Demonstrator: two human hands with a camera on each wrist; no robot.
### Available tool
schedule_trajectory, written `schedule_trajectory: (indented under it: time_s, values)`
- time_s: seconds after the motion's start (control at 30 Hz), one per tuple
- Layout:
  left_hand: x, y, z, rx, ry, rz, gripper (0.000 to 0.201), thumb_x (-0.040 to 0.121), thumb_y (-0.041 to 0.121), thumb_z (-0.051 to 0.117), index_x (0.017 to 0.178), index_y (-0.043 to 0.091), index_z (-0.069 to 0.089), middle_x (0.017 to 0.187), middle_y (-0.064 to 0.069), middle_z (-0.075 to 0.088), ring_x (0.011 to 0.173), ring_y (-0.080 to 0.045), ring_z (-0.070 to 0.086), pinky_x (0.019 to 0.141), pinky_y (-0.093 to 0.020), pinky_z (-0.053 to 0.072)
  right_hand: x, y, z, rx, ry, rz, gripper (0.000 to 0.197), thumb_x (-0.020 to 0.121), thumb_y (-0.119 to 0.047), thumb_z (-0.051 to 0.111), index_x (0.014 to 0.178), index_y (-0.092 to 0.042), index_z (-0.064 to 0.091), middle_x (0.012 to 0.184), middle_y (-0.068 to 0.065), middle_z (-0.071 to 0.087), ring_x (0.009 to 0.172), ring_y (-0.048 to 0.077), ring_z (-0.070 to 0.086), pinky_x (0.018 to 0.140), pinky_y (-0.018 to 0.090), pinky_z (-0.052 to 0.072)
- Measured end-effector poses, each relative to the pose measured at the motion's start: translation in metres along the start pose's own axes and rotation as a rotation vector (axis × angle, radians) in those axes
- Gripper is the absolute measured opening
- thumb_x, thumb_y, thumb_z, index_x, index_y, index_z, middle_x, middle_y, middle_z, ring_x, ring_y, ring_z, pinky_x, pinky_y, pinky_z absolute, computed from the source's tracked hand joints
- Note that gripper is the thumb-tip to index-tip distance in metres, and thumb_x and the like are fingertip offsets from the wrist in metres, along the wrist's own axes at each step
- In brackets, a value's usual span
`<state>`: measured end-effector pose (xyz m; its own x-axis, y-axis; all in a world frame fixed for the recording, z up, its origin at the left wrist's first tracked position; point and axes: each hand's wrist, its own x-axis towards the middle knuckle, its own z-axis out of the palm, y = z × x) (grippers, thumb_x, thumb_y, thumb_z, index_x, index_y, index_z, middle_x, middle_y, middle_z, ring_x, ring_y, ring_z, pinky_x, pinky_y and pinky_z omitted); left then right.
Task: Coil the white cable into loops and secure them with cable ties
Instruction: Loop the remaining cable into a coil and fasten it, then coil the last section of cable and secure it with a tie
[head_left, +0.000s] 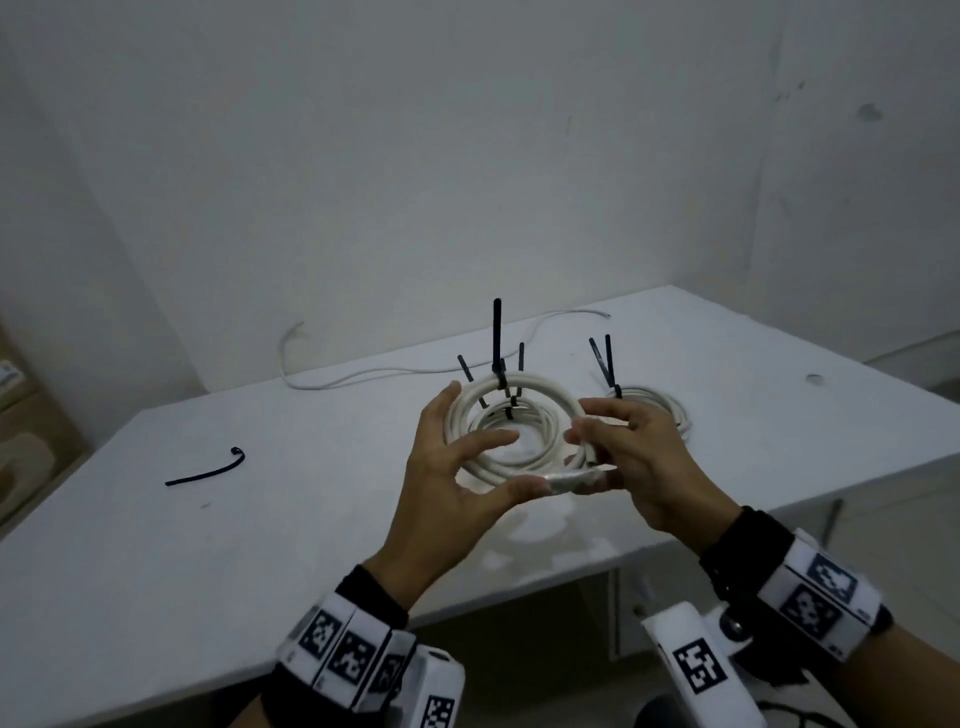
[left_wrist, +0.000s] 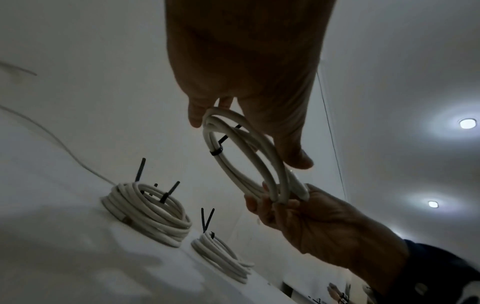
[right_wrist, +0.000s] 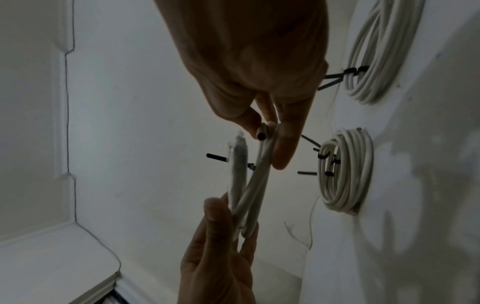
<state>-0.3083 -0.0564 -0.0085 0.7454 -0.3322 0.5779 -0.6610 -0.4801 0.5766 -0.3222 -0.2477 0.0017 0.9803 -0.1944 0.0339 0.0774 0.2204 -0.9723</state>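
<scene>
One loose black cable tie (head_left: 205, 468) lies far left on the white table (head_left: 156, 545), well apart from everything else. Behind it, along the back edge, a thin white wire (head_left: 363, 371) trails across the table. Moving in, the left hand (head_left: 457, 467) is up off the table, thumb and fingertips curled onto the left rim of the held coil (head_left: 511, 415), a small ring of white cable hanging in the air between both hands. A black tie (left_wrist: 217, 152) already binds that ring on its far side, its tail sticking up. Right behind it on the table sits the middle coil (left_wrist: 148, 214), bigger, stacked in several loops, with black tie tails poking upward. On the near right side of the ring, the right hand (head_left: 639, 467) pinches the loops together, thumb against fingers, the cable's clear-tipped end lying along the front. Farther right, the right coil (head_left: 660, 408) rests flat on the table, two tie tails forming a V.
</scene>
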Motion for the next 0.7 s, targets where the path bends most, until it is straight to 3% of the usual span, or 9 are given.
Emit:
schedule_trajectory:
  time_s: [0.1, 0.17, 0.23, 0.3, 0.37, 0.5, 0.7]
  values:
    - [0.016, 0.010, 0.020, -0.019, -0.001, -0.058, 0.042, 0.060, 0.054, 0.076, 0.095, 0.033, 0.069, 0.148, 0.012, 0.020, 0.127, 0.026, 0.007, 0.093, 0.009, 0.013, 0.011, -0.007, -0.021, 0.017, 0.063, 0.005, 0.019, 0.085, 0.001, 0.062, 0.104, 0.000, 0.060, 0.079, 0.020, 0.060, 0.053, 0.022, 0.059, 0.044, 0.034, 0.056]
    - [0.029, 0.014, 0.038, -0.053, 0.005, -0.135, 0.043, 0.057, 0.058, 0.076, 0.088, 0.030, 0.066, 0.144, 0.010, 0.033, 0.133, 0.009, 0.017, 0.102, -0.008, 0.026, 0.021, -0.012, -0.036, -0.006, 0.081, -0.003, 0.023, 0.085, 0.002, 0.061, 0.107, 0.009, 0.060, 0.079, 0.019, 0.058, 0.054, 0.023, 0.057, 0.045, 0.033, 0.055]
    - [0.042, 0.015, 0.056, -0.112, 0.019, -0.189, 0.048, 0.055, 0.062, 0.078, 0.083, 0.027, 0.062, 0.123, 0.007, 0.055, 0.132, -0.005, 0.036, 0.098, -0.026, 0.043, 0.031, -0.016, -0.054, -0.035, 0.099, -0.006, 0.024, 0.084, 0.003, 0.060, 0.106, 0.013, 0.059, 0.075, 0.018, 0.058, 0.053, 0.023, 0.056, 0.044, 0.031, 0.054]
    - [0.055, 0.017, 0.076, -0.108, 0.026, -0.234, 0.052, 0.054, 0.058, 0.082, 0.089, 0.027, 0.060, 0.104, 0.003, 0.061, 0.108, -0.011, 0.056, 0.082, -0.027, 0.050, 0.041, -0.019, -0.071, -0.084, 0.122, -0.005, 0.023, 0.085, 0.003, 0.060, 0.106, 0.013, 0.059, 0.072, 0.016, 0.058, 0.048, 0.019, 0.056, 0.042, 0.028, 0.052]
    - [0.066, 0.016, 0.095, -0.088, 0.020, -0.272, 0.056, 0.054, 0.056, 0.084, 0.095, 0.028, 0.058, 0.099, 0.002, 0.061, 0.092, -0.014, 0.057, 0.075, -0.027, 0.049, 0.053, -0.018, -0.085, -0.135, 0.142, 0.006, 0.025, 0.085, 0.001, 0.061, 0.108, 0.011, 0.058, 0.073, 0.016, 0.057, 0.048, 0.018, 0.056, 0.041, 0.028, 0.052]
    - [0.084, 0.010, 0.128, -0.113, -0.028, -0.336, 0.058, 0.053, 0.053, 0.086, 0.095, 0.026, 0.058, 0.095, 0.000, 0.061, 0.092, -0.020, 0.058, 0.070, -0.025, 0.042, 0.077, -0.011, -0.111, -0.238, 0.178, 0.050, 0.029, 0.082, -0.002, 0.065, 0.108, 0.008, 0.058, 0.077, 0.020, 0.058, 0.054, 0.026, 0.056, 0.048, 0.034, 0.056]
    - [0.101, 0.001, 0.158, -0.078, -0.115, -0.413, 0.071, 0.054, 0.049, 0.087, 0.110, 0.019, 0.056, 0.114, 0.001, 0.058, 0.104, -0.013, 0.052, 0.082, -0.024, 0.045, 0.102, -0.003, -0.130, -0.628, 0.172, 0.086, 0.022, 0.085, -0.009, 0.064, 0.101, 0.007, 0.064, 0.072, 0.013, 0.060, 0.058, 0.021, 0.058, 0.047, 0.031, 0.057]
